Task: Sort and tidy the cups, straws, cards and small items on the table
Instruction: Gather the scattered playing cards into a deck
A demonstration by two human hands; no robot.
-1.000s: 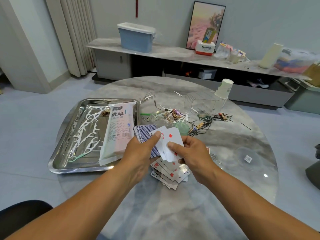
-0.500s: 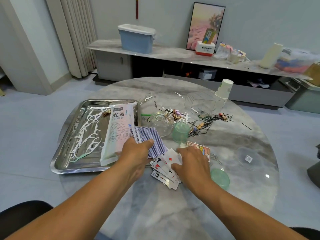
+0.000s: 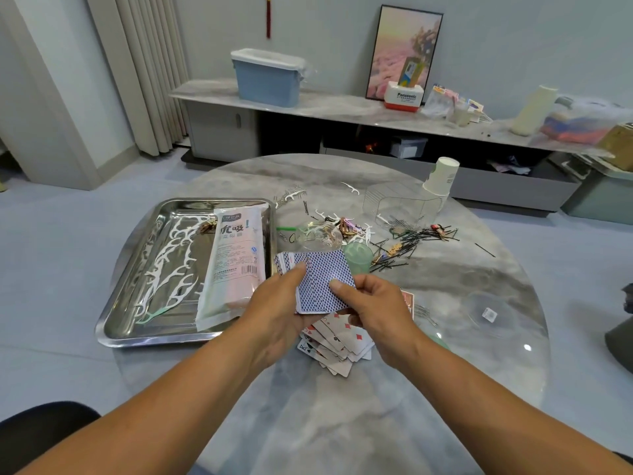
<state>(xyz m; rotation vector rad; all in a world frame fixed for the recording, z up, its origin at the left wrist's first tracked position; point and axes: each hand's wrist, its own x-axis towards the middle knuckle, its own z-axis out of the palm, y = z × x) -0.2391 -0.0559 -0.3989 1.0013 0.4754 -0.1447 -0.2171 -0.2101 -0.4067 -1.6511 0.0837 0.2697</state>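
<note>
- The right hand (image 3: 370, 305) has lifted off the face-up cards (image 3: 337, 344) spread on the tabletop (image 3: 342, 423).
- It now pinches the blue-backed deck (image 3: 323, 282).
- The left hand (image 3: 277, 303) grips that deck above the spread.

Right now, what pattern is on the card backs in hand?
Blue and white crosshatch on the card stack, clearest in the head view.

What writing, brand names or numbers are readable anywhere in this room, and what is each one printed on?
"Panasonic": on the red and white box on the long grey sideboard.
"K": corner of a face-up playing card in the spread on the round marble table.
Large Chinese characters and a barcode: on the white plastic straw packet in the steel tray; small print too blurred.
Paper cup stack: print unreadable.
</note>
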